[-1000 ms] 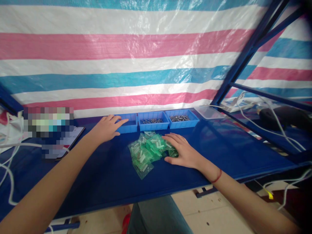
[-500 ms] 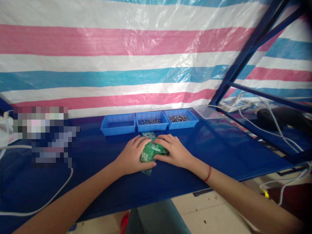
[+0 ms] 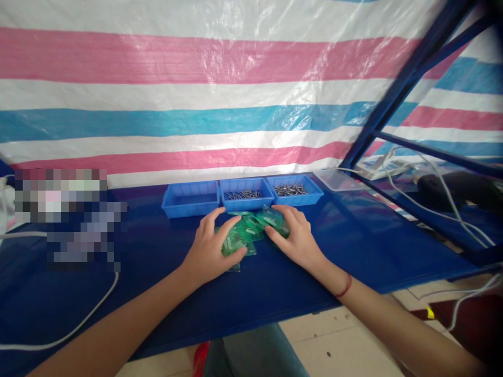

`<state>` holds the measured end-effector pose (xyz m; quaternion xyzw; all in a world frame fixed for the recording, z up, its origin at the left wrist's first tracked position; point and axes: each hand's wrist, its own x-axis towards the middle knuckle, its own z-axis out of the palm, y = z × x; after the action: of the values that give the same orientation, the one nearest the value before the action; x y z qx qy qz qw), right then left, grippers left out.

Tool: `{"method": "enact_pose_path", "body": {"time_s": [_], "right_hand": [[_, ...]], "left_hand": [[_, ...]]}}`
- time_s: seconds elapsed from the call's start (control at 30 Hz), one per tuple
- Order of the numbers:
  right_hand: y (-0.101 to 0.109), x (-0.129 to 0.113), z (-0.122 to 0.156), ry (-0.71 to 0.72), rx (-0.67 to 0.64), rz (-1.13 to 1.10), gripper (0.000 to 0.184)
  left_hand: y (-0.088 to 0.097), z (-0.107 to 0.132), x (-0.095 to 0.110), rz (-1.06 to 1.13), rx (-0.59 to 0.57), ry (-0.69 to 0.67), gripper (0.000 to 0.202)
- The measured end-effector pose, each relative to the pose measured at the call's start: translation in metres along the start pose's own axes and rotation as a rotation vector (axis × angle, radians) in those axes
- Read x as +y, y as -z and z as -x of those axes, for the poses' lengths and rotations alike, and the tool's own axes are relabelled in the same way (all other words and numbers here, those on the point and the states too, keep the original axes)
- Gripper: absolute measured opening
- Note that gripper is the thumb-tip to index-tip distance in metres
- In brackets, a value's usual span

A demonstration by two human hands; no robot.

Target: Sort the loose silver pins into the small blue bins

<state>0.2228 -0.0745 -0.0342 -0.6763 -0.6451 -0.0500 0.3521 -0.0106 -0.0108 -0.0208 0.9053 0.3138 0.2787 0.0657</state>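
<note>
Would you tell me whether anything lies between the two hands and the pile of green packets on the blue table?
Nothing visible does. The left hand and right hand already rest on the green packets from either side, just in front of the blue trays.

striped tarp wall [image 3: 196, 104], blue table [image 3: 275, 283], tiled floor [image 3: 334, 345]

Glossy green plastic bags [image 3: 251, 233] are crinkling on the smooth blue table [image 3: 165, 283]; matt blue plastic trays [image 3: 190, 199] are holding shiny metal screws [image 3: 290, 189]; woven striped tarp [image 3: 196, 104] is gleaming
</note>
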Motion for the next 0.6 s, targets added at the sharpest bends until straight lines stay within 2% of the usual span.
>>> {"method": "enact_pose_path", "body": {"time_s": [0.07,0.2,0.27,0.37,0.43,0.5,0.6], "right_hand": [[0.001,-0.003,0.003,0.075,-0.015,0.044,0.05],[0.002,-0.005,0.004,0.241,-0.099,0.051,0.043],[0.004,-0.004,-0.001,0.265,-0.069,0.039,0.04],[0.008,0.0,-0.018,0.285,0.021,0.056,0.038],[0.009,0.003,-0.034,0.317,0.029,0.113,0.04],[0.008,0.005,-0.05,0.36,-0.02,0.193,0.038],[0.004,0.005,-0.069,0.408,-0.101,0.266,0.026]], "left_hand": [[0.001,0.0,0.001,-0.017,-0.053,-0.035,0.062],[0.002,-0.001,0.002,-0.044,-0.188,-0.074,0.061],[0.003,-0.002,0.002,-0.045,-0.239,-0.073,0.06],[0.003,-0.003,0.001,-0.023,-0.26,-0.071,0.058],[0.003,-0.003,0.0,-0.008,-0.253,-0.074,0.057],[0.004,-0.003,0.0,0.002,-0.245,-0.073,0.057],[0.005,-0.001,-0.001,0.017,-0.245,-0.071,0.055]]}}
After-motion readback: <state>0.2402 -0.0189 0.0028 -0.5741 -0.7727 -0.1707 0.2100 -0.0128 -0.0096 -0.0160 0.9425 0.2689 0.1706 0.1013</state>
